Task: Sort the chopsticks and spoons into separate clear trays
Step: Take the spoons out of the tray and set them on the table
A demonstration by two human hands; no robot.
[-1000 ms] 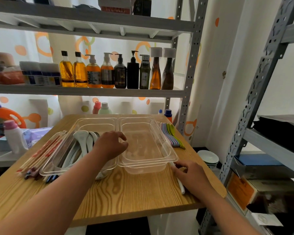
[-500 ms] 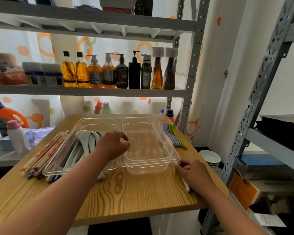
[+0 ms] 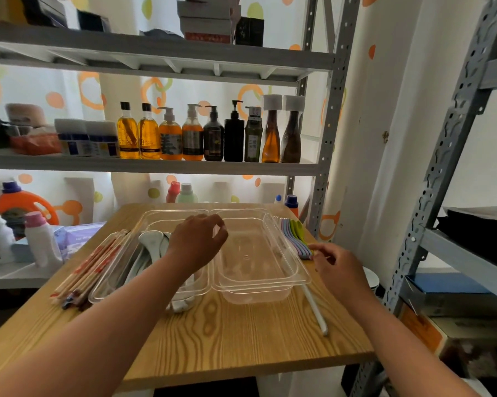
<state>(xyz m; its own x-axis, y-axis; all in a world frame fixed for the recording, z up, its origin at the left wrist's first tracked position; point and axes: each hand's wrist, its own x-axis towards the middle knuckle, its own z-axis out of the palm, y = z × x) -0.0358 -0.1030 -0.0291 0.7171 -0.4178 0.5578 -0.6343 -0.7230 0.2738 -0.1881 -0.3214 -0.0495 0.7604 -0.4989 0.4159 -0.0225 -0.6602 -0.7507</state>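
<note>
Two clear trays [image 3: 298, 271] sit side by side on the wooden table [image 3: 241, 339]. The left hand [image 3: 197, 242] hangs over them, fingers bent. The right hand [image 3: 339, 270] is right at the colourful spoons [image 3: 294, 236] by the table's right edge.

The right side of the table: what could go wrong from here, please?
1. The long white utensil lies close to the table edge, beside the right forearm; a sweep might knock it off.
2. The coloured spoons lie by the same edge; the right hand, close to them, could push some over.
</note>
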